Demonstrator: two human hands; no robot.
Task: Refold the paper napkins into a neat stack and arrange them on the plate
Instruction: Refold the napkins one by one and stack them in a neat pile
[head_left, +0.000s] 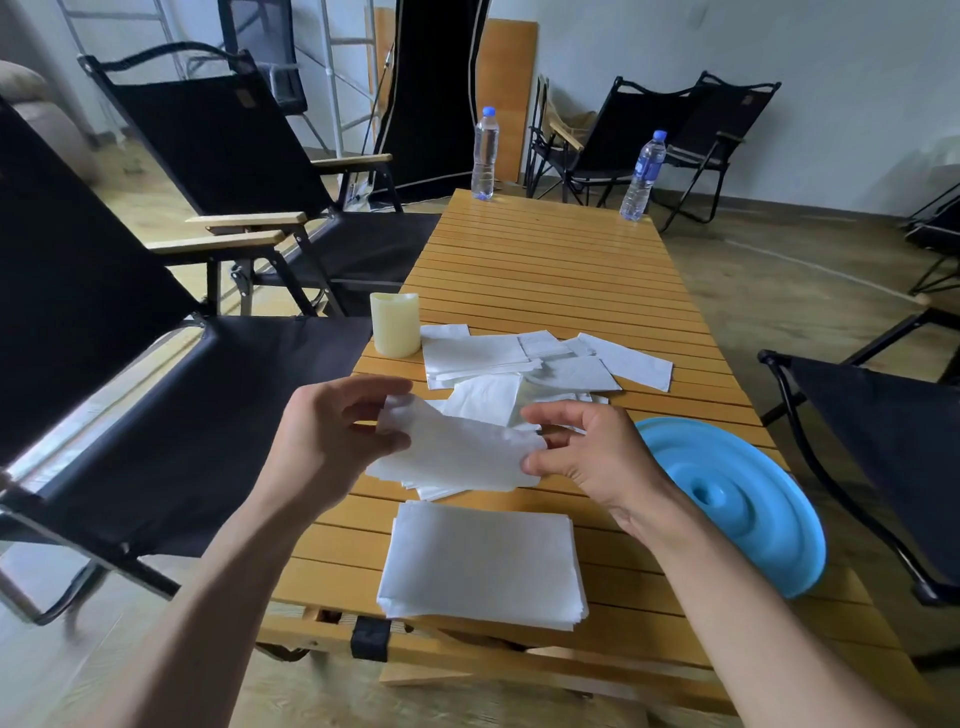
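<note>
Head view looks down a slatted yellow-wood counter (545, 260) at two bare hands working just above it. The left hand (332, 431) and the right hand (587, 452) hold one crumpled white paper napkin (460, 449) between them. The left grip is a pinch of thumb and curled fingers on the sheet's left end. The right grip is a similar pinch of thumb and forefinger on its right edge, with the other fingers loosely bent. The sheet's upper edge is wavy, so I judge the step in hand to be squaring up this one napkin.

Nearest the person lies a squared stack of folded white napkins (480, 561), several sheets deep with edges well aligned; that part looks done. Beyond the hands a loose scatter of white napkins (524, 358) lies overlapping at odd angles, and a few more sheets show under the held one. These remain to be refolded; how many, I cannot tell.

The round light-blue plastic plate (737, 499) sits at the counter's right edge, partly overhanging it, near the right wrist and apart from the stack. Nothing lies on it, so the arranging has not begun. By my estimate the task is about halfway at best: the folding is part done, and the move to the plate is wholly left.

A cream pillar candle (395, 325) stands just beside the scatter's left corner. A clear water bottle (485, 153) and a second bottle (644, 176) stand at the far end.
</note>
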